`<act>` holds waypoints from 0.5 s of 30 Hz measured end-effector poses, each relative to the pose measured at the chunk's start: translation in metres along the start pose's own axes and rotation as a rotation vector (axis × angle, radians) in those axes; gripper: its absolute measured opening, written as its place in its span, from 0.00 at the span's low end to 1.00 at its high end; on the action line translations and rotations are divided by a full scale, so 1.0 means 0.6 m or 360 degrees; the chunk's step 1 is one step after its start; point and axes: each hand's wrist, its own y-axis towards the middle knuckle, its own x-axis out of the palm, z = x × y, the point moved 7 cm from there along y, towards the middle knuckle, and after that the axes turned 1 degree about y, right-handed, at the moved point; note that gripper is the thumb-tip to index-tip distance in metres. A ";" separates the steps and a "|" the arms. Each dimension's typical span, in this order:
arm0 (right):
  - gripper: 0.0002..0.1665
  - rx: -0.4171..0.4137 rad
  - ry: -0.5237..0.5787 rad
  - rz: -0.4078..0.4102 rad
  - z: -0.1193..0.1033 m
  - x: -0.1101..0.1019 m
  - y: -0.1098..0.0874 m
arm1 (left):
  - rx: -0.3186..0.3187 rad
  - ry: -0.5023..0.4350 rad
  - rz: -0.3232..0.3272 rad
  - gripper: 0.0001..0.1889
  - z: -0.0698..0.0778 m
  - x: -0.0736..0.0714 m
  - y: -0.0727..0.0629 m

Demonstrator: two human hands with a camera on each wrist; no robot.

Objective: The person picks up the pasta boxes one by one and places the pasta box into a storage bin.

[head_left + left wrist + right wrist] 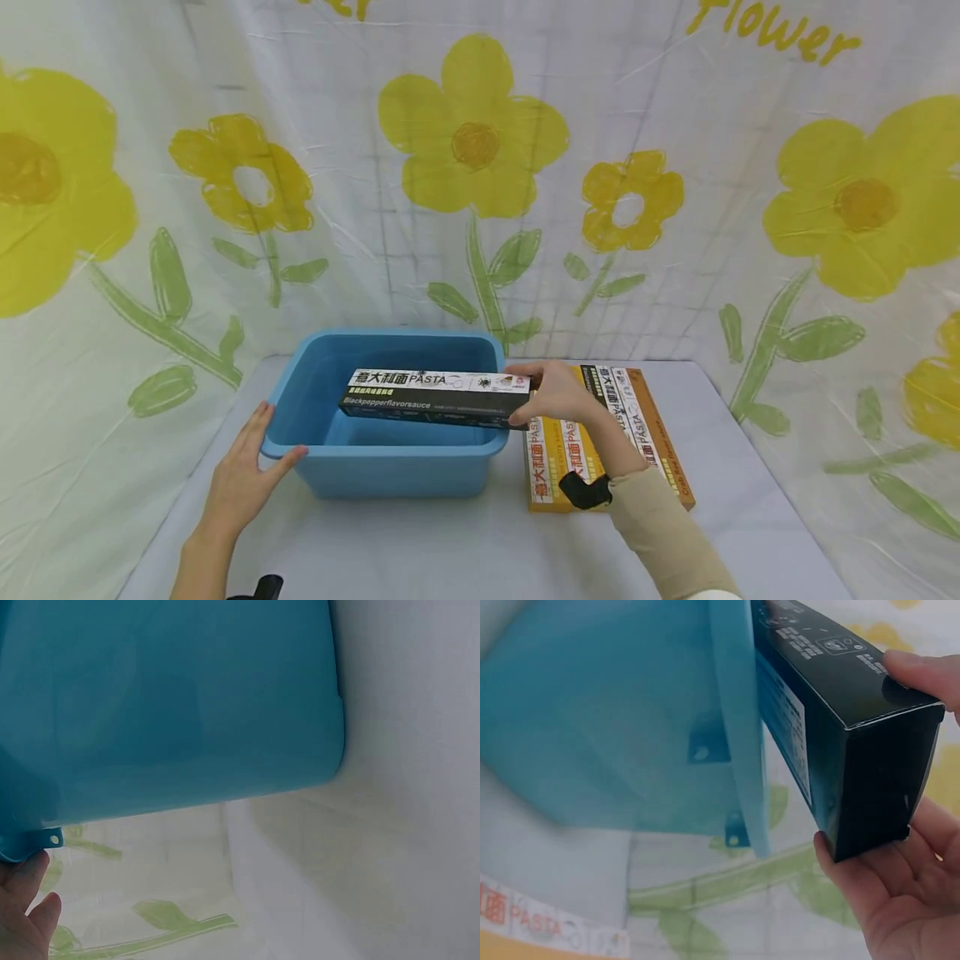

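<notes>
My right hand (551,392) grips one end of a black and white pasta box (438,396), labelled black pepper flavor sauce. The box stretches leftward over the opening of a blue plastic tub (382,473), slightly tilted. In the right wrist view, the thumb presses one side of the pasta box (877,780) and the other fingers support the opposite side, close outside the tub's rim (739,727). My left hand (243,475) is at the tub's front left corner, thumb and fingers spread, fingertips at the rim. The left wrist view shows its fingertips beside a small rim tab (51,838).
Right of the tub, several pasta boxes lie side by side on the white table (390,550): yellow ones (551,462), a black and white one (626,408) and an orange-brown one (663,442). A flower-printed curtain (345,275) hangs right behind the table.
</notes>
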 end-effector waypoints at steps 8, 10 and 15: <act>0.41 -0.0014 -0.0140 -0.0108 -0.019 0.024 0.032 | 0.0010 -0.0014 0.0018 0.47 0.001 0.000 0.000; 0.40 -0.0012 -0.0176 -0.0127 -0.020 0.032 0.039 | 0.0011 -0.0009 0.0019 0.47 0.001 0.000 0.000; 0.40 -0.0005 -0.0215 -0.0189 -0.021 0.052 0.054 | 0.0016 -0.0003 0.0027 0.47 -0.002 0.000 -0.001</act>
